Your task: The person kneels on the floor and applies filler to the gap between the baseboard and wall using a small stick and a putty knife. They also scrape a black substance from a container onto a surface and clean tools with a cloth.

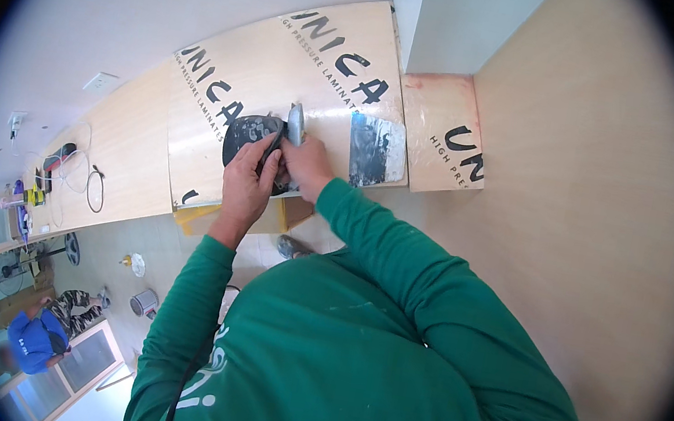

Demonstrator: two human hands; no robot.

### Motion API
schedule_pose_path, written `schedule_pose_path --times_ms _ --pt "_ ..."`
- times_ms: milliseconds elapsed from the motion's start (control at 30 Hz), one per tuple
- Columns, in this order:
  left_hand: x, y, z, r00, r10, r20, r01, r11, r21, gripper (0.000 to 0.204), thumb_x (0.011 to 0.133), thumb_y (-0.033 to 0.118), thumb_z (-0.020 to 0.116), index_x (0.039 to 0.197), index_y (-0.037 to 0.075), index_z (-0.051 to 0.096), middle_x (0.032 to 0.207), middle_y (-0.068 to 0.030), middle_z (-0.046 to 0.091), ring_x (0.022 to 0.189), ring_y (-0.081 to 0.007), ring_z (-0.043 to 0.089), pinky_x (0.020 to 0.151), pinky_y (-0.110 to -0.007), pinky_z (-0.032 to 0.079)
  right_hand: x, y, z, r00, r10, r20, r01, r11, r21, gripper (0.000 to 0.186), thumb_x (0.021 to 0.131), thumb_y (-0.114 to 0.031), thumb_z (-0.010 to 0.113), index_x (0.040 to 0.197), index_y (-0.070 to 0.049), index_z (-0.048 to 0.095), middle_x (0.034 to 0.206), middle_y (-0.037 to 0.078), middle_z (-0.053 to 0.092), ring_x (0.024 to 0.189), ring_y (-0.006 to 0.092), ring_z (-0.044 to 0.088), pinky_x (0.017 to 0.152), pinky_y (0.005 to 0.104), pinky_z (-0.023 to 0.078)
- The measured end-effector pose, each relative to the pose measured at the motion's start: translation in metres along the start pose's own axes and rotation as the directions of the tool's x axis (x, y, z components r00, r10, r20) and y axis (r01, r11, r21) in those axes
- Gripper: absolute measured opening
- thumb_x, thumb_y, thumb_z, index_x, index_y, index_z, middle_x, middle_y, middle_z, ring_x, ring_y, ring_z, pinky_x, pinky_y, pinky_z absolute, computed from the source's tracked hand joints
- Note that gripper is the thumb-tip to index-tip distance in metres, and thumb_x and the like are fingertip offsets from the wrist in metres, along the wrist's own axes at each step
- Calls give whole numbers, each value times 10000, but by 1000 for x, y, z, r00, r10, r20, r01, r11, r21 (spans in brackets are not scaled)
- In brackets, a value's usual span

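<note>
My left hand [246, 185] is closed, fingers and thumb pinching the edge of a dark, rounded, flat piece [245, 133] with grey smears on it. Whether that is a pad or a mixing board I cannot tell. Beside it, my right hand [309, 168] grips a narrow grey metal tool [296, 121] with a flat end pointing away from me, much like a scraper. Both hands almost meet over the near edge of a pale laminate-covered counter [322, 88]. To the right of them lies a dark patch with white smears [375, 150] on the counter.
A wall corner [448, 24] juts in behind the counter's right end. Farther left on the counter lie a coiled black cable [95, 188] and power tools [61, 155]. A can [144, 301] stands on the floor. At lower left a person in blue [38, 337] bends low.
</note>
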State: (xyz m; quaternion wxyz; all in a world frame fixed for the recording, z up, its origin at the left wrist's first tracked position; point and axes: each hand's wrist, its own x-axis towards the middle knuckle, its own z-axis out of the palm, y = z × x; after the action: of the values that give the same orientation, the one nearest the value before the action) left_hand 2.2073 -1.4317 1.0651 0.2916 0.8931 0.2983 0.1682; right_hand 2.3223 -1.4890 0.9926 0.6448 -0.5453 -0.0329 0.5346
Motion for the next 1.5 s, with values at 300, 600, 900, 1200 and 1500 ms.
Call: schedule_pose_path --times_ms 300,600,900,1200,1500 --pt "-64 -41 8 984 -166 -69 173 978 117 316 932 244 807 1123 28 675 992 -135 653 827 -271 658 771 -402 551 -33 -20 -87 944 -274 -186 207 927 -313 316 1011 -310 711 863 -56 596 644 -17 533 524 72 496 443 274 412" --pt "-69 -35 14 884 -449 130 387 859 334 451 944 485 758 925 35 771 750 -121 740 707 -320 718 702 -451 562 -88 1 -57 832 -551 -69 439 729 -526 377 980 -351 730 1023 21 690 788 229 687 699 368 665 678 453 523" --pt "-85 -58 24 825 -545 151 564 778 -276 332 1001 335 717 1004 12 796 741 -108 756 636 -186 721 648 -343 560 -64 -10 -49 870 -492 33 414 692 -592 377 981 -350 733 1053 20 721 776 185 698 694 274 659 673 405 522" --pt "-88 -63 6 914 -387 -120 379 922 -82 350 970 257 758 1213 9 716 1052 -156 736 921 -254 721 814 -385 569 -66 23 -40 800 -589 -110 428 690 -584 338 1012 -307 703 1158 -6 744 830 104 726 729 202 653 700 367 531" --pt "-57 -46 6 976 217 21 -210 908 362 616 826 188 824 1405 142 618 1263 -170 560 1254 -413 505 1090 -539 422 28 -56 -34 801 -585 129 507 548 -665 375 934 -207 696 1268 -45 744 897 103 756 793 180 665 771 331 536"
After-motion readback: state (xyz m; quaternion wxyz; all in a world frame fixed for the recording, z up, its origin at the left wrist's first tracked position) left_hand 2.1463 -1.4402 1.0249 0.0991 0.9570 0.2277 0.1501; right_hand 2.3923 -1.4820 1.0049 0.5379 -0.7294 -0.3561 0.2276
